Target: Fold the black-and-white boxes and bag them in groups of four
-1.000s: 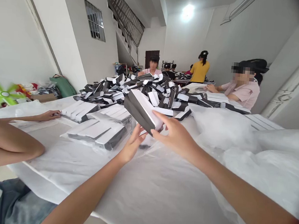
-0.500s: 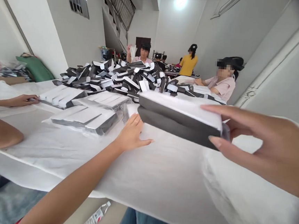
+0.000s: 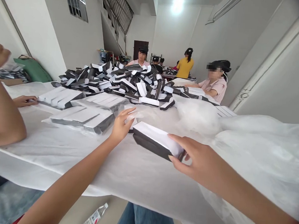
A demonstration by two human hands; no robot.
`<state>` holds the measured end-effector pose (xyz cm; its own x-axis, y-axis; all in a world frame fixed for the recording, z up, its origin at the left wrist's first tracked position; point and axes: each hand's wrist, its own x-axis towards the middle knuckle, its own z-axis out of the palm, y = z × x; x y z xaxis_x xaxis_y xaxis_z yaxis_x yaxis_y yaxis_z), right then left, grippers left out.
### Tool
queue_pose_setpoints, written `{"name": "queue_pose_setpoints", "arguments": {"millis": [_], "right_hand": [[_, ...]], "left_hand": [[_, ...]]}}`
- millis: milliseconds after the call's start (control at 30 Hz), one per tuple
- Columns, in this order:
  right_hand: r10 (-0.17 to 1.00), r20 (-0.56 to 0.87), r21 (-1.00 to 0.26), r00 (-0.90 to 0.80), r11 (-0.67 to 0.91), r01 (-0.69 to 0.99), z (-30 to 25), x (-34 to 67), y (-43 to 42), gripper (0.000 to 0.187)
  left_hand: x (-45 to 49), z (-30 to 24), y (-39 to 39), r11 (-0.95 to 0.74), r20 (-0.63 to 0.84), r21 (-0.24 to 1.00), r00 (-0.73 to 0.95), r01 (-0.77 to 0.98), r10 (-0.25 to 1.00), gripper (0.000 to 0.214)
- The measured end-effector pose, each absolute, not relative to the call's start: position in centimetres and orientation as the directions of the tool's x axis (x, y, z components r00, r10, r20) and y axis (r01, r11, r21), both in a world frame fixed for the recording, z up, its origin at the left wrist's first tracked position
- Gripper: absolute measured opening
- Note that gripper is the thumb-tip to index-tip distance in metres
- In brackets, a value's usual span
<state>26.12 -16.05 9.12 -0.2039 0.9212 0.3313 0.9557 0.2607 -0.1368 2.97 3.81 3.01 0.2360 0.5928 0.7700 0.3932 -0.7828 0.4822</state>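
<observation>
My right hand (image 3: 190, 155) grips the near right end of a long black-and-white paper box (image 3: 157, 139), white face up, over the white-covered table. The thumb is on its dark side and the fingers are on top and behind. At the box's far left end is my left hand (image 3: 122, 125), thumb and fingers apart, close to clear plastic film (image 3: 139, 114). Whether the fingertips touch the film is hard to tell. A dark box edge shows beneath that hand. Left of it lies a clear bag of white-topped boxes (image 3: 83, 116), with another bagged set (image 3: 104, 100) behind.
A large heap of black-and-white boxes (image 3: 121, 80) covers the table's far part. Loose plastic bags (image 3: 262, 142) spread over the right side. A neighbour's arm (image 3: 3, 120) and a hand (image 3: 24, 101) are at left. A co-worker (image 3: 216, 83) sits at right. A bottle (image 3: 94, 218) lies on the floor.
My right hand has moved left and lower with the box, which is now farther from the camera. My left hand has risen slightly and turned. A neighbour's forearm has lifted at the left.
</observation>
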Motion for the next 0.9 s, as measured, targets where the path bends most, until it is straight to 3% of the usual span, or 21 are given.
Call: {"name": "queue_pose_setpoints", "arguments": {"millis": [100,167,333,400,533,600,767,900], "right_hand": [[0.864,0.443,0.124,-0.241,0.207,0.970,6.4,25.3,-13.7,0.054],[0.840,0.472,0.224,-0.267,0.179,0.958,5.3,24.8,-12.0,0.055],[0.870,0.424,0.229,-0.251,0.165,0.959,4.2,23.3,-7.7,0.049],[0.886,0.405,0.159,-0.227,0.177,0.971,3.6,22.7,-5.7,0.044],[0.898,0.356,-0.271,-0.257,0.363,0.892,1.4,22.0,-1.7,0.024],[0.890,0.359,-0.415,-0.280,0.421,0.807,0.3,21.8,0.0,0.019],[0.884,0.405,-0.591,-0.233,0.447,0.671,-1.5,21.0,2.8,0.027],[0.894,0.380,-0.704,-0.236,0.445,0.553,-2.1,20.7,3.5,0.024]], "left_hand": [[3.2,2.6,3.6,-0.789,0.780,0.463,0.237,0.404,0.579,0.034],[3.4,2.4,3.4,-0.819,0.795,0.399,0.289,0.413,0.533,0.037],[4.2,1.5,3.0,-0.872,0.769,0.281,0.449,0.402,0.455,0.045],[4.6,1.0,2.9,-0.877,0.742,0.276,0.493,0.394,0.454,0.044],[4.9,0.4,2.8,-0.865,0.699,0.310,0.523,0.393,0.488,0.043],[4.9,0.4,2.8,-0.862,0.684,0.340,0.530,0.376,0.501,0.042],[5.1,0.4,2.7,-0.866,0.619,0.388,0.606,0.317,0.499,0.042],[5.0,0.2,2.4,-0.808,0.514,0.448,0.628,0.384,0.584,0.045]]}}
